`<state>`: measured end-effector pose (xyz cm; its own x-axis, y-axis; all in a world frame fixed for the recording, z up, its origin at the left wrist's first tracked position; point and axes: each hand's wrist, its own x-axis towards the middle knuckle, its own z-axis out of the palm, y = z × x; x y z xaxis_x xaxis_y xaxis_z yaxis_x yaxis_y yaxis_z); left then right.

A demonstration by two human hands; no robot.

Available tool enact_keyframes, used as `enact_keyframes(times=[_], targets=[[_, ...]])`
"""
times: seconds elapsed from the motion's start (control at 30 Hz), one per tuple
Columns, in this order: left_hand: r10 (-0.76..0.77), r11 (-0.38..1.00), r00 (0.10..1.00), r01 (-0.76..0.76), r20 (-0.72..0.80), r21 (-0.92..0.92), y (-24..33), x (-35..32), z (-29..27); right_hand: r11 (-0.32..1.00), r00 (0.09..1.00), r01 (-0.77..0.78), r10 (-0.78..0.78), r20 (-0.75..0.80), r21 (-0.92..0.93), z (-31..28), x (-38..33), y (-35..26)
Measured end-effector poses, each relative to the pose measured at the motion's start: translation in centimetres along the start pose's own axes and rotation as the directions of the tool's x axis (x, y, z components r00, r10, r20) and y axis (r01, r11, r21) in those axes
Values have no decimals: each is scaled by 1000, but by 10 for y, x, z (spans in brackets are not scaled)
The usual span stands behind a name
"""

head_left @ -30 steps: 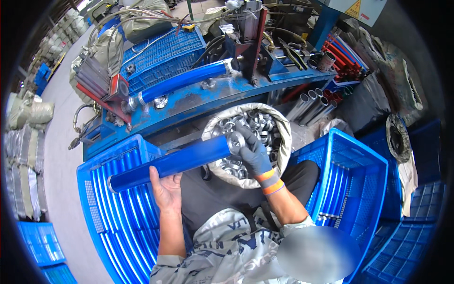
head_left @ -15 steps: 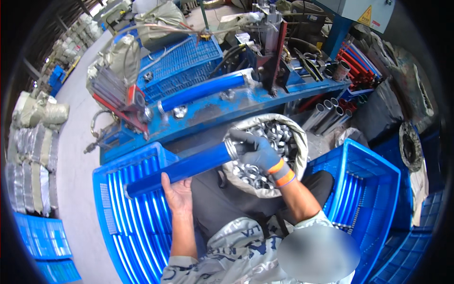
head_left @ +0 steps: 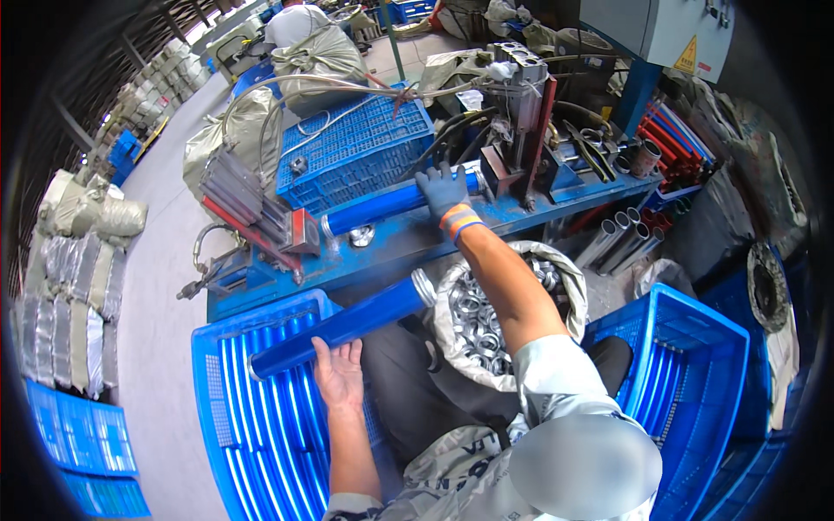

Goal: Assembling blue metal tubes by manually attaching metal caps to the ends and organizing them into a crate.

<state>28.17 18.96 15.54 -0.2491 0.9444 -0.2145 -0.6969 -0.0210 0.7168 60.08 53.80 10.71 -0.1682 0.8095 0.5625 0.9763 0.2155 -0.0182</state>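
My bare left hand (head_left: 340, 373) supports a blue tube (head_left: 347, 323) from below, thumb and fingers against its underside. This tube slants up to the right over a blue crate, with a silvery metal ring (head_left: 424, 287) on its upper right end. My right hand (head_left: 445, 193), in a grey glove with an orange cuff, is wrapped over a second blue tube (head_left: 375, 209) lying along the blue bench machine (head_left: 400, 239). That tube's right end, with a metal collar, sits by the upright clamp unit (head_left: 521, 113). My right palm and some fingertips are hidden.
A crate (head_left: 207, 382) of blue tubes stands at the left, another crate (head_left: 705, 347) at the right. Between them a white sack (head_left: 569, 278) holds many metal rings, under my right forearm. Bare metal pipes (head_left: 612, 243) lean beneath the bench. A grey control box (head_left: 656, 39) hangs above.
My right hand has left the ringed end of the held tube and reached forward onto the tube on the machine. My left hand still holds its tube. The whole view has shifted slightly.
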Motion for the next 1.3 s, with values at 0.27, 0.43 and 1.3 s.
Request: enact_keyframes(times=[0.27, 0.43, 1.3], targets=[[-80, 996, 996, 79, 25, 40, -65, 54, 25, 727, 972, 140, 30, -234, 673, -251, -13, 19], [-72, 997, 989, 72, 129, 6, -142, 178, 168, 394, 866, 141, 395, -306, 908, -347, -136, 101], [-303, 830, 952, 247, 32, 500, -131, 332, 6, -449, -584, -528, 808, -76, -721, -514, -1051, 101]])
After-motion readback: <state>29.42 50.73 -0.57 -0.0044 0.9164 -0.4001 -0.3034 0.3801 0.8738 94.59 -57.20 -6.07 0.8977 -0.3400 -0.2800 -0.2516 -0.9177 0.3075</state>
